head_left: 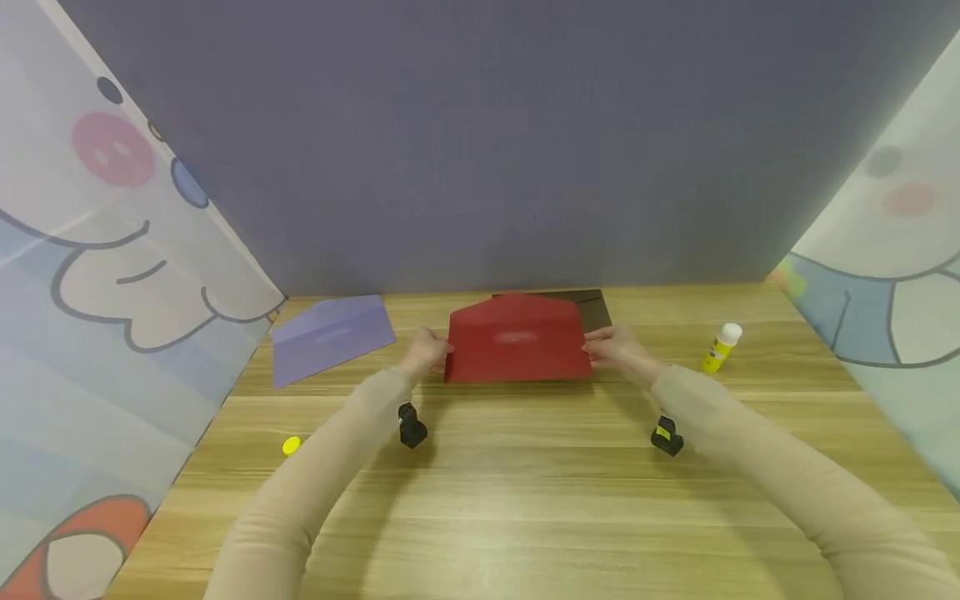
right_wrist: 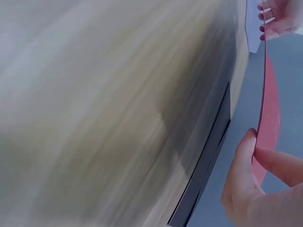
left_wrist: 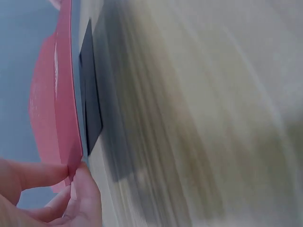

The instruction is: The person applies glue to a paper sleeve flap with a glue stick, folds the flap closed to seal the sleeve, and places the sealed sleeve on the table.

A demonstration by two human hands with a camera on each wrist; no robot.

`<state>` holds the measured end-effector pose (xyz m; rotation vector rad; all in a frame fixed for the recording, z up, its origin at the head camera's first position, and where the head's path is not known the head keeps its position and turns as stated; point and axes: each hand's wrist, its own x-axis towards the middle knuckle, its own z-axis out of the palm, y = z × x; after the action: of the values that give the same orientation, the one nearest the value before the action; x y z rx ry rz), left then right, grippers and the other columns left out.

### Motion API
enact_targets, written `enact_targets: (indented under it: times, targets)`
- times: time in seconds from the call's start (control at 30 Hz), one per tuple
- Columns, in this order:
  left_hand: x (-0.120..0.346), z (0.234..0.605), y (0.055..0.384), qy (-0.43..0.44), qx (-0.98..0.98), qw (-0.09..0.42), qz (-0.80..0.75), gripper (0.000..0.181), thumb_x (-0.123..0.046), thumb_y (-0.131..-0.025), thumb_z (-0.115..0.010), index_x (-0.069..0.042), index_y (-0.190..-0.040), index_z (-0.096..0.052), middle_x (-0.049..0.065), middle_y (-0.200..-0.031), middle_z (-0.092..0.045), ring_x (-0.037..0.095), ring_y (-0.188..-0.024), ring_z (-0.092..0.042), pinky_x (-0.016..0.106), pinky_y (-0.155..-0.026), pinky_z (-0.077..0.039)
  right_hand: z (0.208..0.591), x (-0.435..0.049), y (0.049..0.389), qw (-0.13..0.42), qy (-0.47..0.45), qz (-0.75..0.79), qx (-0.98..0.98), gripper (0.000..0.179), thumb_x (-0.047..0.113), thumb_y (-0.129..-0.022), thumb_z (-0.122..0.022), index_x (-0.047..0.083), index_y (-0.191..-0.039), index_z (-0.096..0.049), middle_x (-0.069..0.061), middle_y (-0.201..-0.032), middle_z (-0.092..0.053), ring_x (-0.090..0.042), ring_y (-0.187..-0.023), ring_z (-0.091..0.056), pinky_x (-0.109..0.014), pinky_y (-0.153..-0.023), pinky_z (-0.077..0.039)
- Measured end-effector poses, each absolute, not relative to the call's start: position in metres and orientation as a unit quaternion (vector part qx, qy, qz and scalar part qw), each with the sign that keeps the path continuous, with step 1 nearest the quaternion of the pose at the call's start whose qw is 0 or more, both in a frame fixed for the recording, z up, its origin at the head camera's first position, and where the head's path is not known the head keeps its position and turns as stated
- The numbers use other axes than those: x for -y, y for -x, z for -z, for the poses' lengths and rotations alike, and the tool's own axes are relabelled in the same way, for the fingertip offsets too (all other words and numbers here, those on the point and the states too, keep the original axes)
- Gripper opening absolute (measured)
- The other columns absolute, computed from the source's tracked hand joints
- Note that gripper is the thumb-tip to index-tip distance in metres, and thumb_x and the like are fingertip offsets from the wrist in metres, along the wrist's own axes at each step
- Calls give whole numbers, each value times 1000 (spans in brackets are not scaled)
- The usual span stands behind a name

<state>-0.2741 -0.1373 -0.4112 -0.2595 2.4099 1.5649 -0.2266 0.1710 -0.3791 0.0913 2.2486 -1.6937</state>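
Note:
Both hands hold a red envelope (head_left: 517, 354) by its left and right ends, its flap folded open toward the back wall. At the left end, my left hand (head_left: 427, 351) pinches the edge between thumb and fingers. My right hand (head_left: 617, 344) pinches the opposite edge the same way. In the left wrist view the envelope (left_wrist: 65, 109) is raised off the table, with a dark envelope (left_wrist: 90, 99) lying beneath and beyond it. From the right wrist, the red envelope (right_wrist: 270, 120) shows nearly edge-on. In the head view it covers most of the dark envelope (head_left: 596, 311).
A purple envelope (head_left: 330, 340), flap open, lies at the back left of the wooden table (head_left: 510, 500). On the right stands a yellow glue stick (head_left: 717, 355) with a white top. A small yellow disc (head_left: 291, 446) is at the left. A grey wall (head_left: 480, 167) rises behind the table.

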Motion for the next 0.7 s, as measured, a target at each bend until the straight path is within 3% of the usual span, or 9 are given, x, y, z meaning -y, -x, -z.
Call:
enact_targets:
  times: [0.1, 0.17, 0.27, 0.43, 0.7]
  targets:
    - [124, 387, 250, 83, -844, 140, -511, 23, 4, -83, -50, 14, -102, -56, 21, -88, -59, 19, -61, -54, 38, -67, -53, 378, -179, 219, 166, -30, 589, -791, 40, -2, -88, -43, -20, -123, -34, -27, -107, -55, -6, -71, -56, -24, -71, -52]
    - [119, 382, 241, 67, -847, 141, -509, 23, 5, -82, -50, 16, -102, -55, 23, -93, -59, 18, -58, -55, 36, -64, -54, 378, -183, 214, 166, -31, 581, -796, 41, -2, -87, -44, -21, -122, -35, -22, -100, -59, -5, -68, -57, -24, -69, -53]
    - [115, 380, 232, 46, -850, 143, -506, 21, 6, -82, -51, 17, -99, -55, 22, -87, -59, 14, -51, -53, 31, -58, -54, 378, -189, 206, 165, -25, 567, -806, 41, -2, -86, -47, -23, -120, -36, -19, -92, -62, -8, -66, -58, -27, -67, -53]
    - [110, 384, 222, 44, -851, 155, -499, 14, 6, -81, -54, 13, -92, -56, 12, -67, -56, 11, -46, -50, 30, -55, -54, 379, -195, 192, 153, 5, 542, -827, 39, -3, -85, -47, -25, -116, -38, -27, -92, -60, -11, -67, -60, -28, -64, -54]
    - [103, 393, 203, 41, -836, 181, -516, 9, 11, -79, -54, 12, -88, -51, 14, -69, -56, 13, -47, -52, 32, -52, -54, 387, -203, 174, 157, 29, 497, -853, 41, -7, -80, -51, -27, -114, -39, -19, -78, -64, -11, -59, -58, -29, -56, -54]
